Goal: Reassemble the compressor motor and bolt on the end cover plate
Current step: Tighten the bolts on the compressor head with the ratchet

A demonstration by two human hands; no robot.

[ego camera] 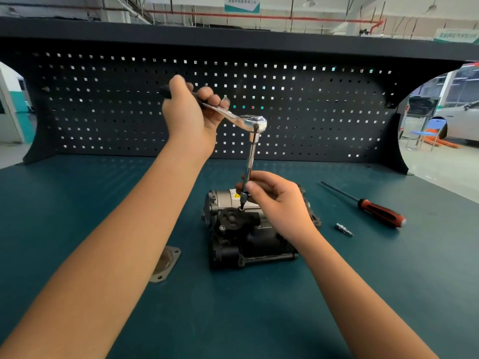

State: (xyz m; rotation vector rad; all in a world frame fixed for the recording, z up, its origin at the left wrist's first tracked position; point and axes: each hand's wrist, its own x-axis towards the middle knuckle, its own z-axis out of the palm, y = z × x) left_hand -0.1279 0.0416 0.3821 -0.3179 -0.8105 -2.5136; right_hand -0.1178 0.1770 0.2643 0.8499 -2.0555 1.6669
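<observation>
The compressor motor (233, 237), silver and black, lies on the green bench mat. A ratchet wrench (252, 122) with a long extension bar (251, 161) stands nearly upright over it, its socket tip set on a bolt on the black top housing. My left hand (191, 112) grips the ratchet's dark handle up high. My right hand (274, 200) pinches the lower end of the extension just above the socket and partly hides the motor's right side. A flat metal cover plate (167, 263) lies on the mat left of the motor, partly behind my left forearm.
A screwdriver (375, 211) with a red and black handle lies to the right of the motor. A small silver bit (344, 229) lies nearer to it. A black pegboard (311, 99) backs the bench mat (103, 203). A workshop floor and a blue chair show at far right.
</observation>
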